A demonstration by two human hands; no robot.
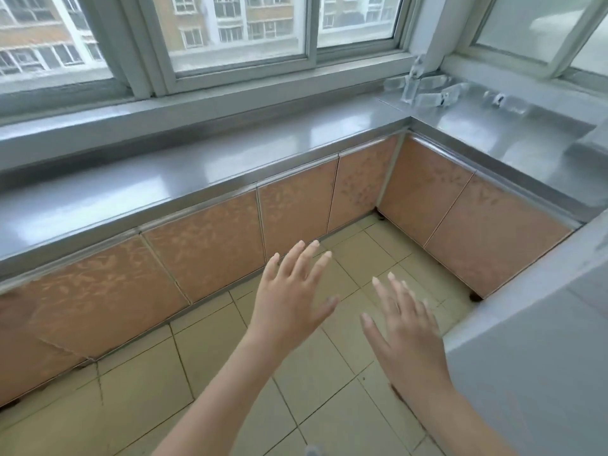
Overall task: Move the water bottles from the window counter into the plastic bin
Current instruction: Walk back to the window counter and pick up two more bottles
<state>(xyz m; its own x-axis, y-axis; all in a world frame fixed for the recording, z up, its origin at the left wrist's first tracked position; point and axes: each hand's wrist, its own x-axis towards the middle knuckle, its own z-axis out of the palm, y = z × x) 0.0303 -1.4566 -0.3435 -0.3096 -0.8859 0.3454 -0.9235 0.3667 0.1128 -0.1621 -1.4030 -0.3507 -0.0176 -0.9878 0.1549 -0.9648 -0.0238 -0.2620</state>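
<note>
The water bottles (427, 90) lie in a loose cluster at the far right corner of the window counter (230, 166), where its two runs meet beneath the window frames. They are clear plastic and blurred; one seems to stand upright against the frame, the others lie on their sides, and one more lies a little apart to the right (503, 102). How many there are cannot be told. Nothing stands on the counter between the cluster and the nearer edge.

The counter is a grey, glossy, L-shaped surface with a metal front edge, reflecting the daylight. Below it runs a row of peach-coloured cabinet doors (204, 255) with a faint leaf pattern, on short dark feet. A pale grey wall or block (533, 357) fills the right foreground.

Both hands are well apart from the bottles, held out over the floor. The left hand (292, 291) and the right hand (408, 334) are side by side, not touching, palms down, fingers straight and spread, holding nothing.

The floor (148, 390) is cream tile with dark grout lines. Through the sliding windows (243, 24) an apartment block shows outside.
</note>
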